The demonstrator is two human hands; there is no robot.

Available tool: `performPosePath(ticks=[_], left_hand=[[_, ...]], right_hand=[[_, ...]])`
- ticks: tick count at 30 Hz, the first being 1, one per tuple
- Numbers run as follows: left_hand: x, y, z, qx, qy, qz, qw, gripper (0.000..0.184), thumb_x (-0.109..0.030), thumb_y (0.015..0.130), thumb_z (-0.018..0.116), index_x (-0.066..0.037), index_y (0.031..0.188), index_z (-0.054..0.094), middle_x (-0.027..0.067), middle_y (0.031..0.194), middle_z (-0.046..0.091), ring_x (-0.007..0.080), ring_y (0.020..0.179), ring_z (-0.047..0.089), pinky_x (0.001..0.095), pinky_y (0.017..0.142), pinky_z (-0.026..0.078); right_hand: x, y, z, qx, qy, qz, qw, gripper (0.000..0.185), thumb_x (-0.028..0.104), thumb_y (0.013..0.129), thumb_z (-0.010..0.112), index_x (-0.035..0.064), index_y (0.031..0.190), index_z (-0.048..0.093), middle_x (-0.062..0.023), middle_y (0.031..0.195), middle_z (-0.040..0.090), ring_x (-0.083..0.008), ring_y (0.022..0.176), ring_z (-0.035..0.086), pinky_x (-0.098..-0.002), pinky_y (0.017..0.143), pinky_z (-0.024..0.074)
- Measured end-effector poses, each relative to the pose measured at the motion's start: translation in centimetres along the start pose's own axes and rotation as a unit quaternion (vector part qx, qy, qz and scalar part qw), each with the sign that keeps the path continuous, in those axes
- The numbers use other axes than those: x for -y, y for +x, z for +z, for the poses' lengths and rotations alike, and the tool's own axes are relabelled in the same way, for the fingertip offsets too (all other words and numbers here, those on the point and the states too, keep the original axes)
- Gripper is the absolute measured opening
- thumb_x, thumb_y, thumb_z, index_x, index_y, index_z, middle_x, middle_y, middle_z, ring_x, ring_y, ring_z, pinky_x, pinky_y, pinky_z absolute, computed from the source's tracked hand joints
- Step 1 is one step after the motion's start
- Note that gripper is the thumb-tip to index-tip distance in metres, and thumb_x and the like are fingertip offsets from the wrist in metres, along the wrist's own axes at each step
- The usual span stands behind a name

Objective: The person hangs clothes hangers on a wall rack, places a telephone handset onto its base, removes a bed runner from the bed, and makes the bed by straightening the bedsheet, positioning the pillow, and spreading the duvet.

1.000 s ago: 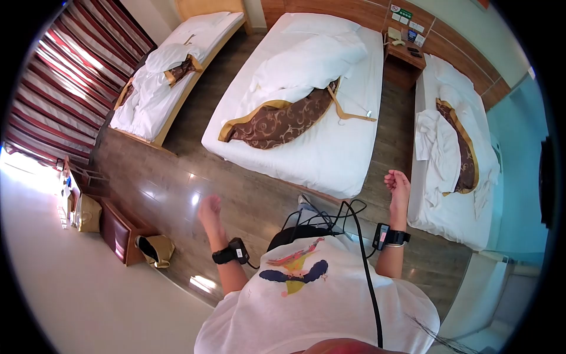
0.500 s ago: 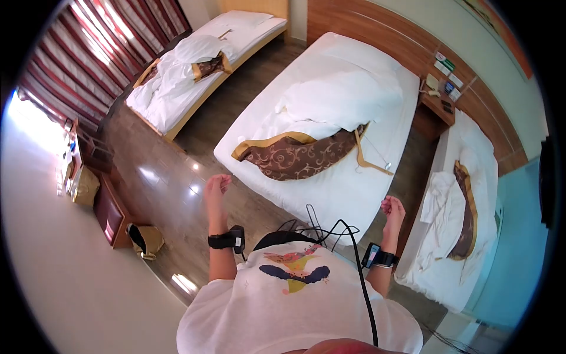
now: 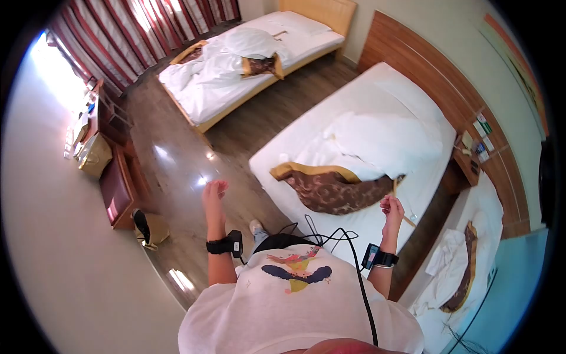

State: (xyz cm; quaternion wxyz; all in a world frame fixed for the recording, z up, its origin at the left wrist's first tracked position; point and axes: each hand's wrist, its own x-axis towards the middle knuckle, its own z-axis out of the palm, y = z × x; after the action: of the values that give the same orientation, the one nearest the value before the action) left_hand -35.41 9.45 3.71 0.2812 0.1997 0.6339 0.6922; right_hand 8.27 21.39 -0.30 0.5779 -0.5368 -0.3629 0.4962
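My left hand (image 3: 214, 197) is raised over the wooden floor, with nothing in it and its fingers loosely bent and apart. In front of the middle bed (image 3: 330, 147), my right hand (image 3: 391, 213) is held up, also empty, its fingers half curled and apart. Behind it in the view, a wooden hanger (image 3: 408, 220) lies on the bed, partly hidden by the hand. A brown patterned bed runner (image 3: 330, 190) with a gold border lies bunched beside a crumpled white duvet (image 3: 383, 141). Neither hand touches the bedding.
Another bed (image 3: 206, 109) with rumpled bedding stands at the far left, and a third bed (image 3: 439, 283) at the right. A nightstand (image 3: 467, 167) sits between two beds. Along the left wall are a bench (image 3: 119, 189) and bags (image 3: 154, 230). Black cables (image 3: 336, 236) hang at my waist.
The view has swung left, so the beds sit further right and lower. A shoe now shows below me. The right hand now overlaps the hanger in view; both hands keep nearly the same pose.
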Motion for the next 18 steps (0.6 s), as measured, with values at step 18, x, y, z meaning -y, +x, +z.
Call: performPosePath(ticks=[18], left_hand=[[-1.2,6.8,-16.0,-0.212,-0.089,0.013,0.973,0.017,-0.019,0.081,0.043,-0.008,0.075,0.055,-0.0004,0.072,0.057,0.0058,0.065,0.05,0.0182,0.056,0.034]], right_hand=[[-1.5,2.8,32.8,0.33,0.01,0.057,0.942,0.017,0.017,0.081,0.047,0.0028,0.08,0.056,0.0018,0.058,0.047,-0.0059,0.055,0.045,-0.0181,0.053,0.0364]])
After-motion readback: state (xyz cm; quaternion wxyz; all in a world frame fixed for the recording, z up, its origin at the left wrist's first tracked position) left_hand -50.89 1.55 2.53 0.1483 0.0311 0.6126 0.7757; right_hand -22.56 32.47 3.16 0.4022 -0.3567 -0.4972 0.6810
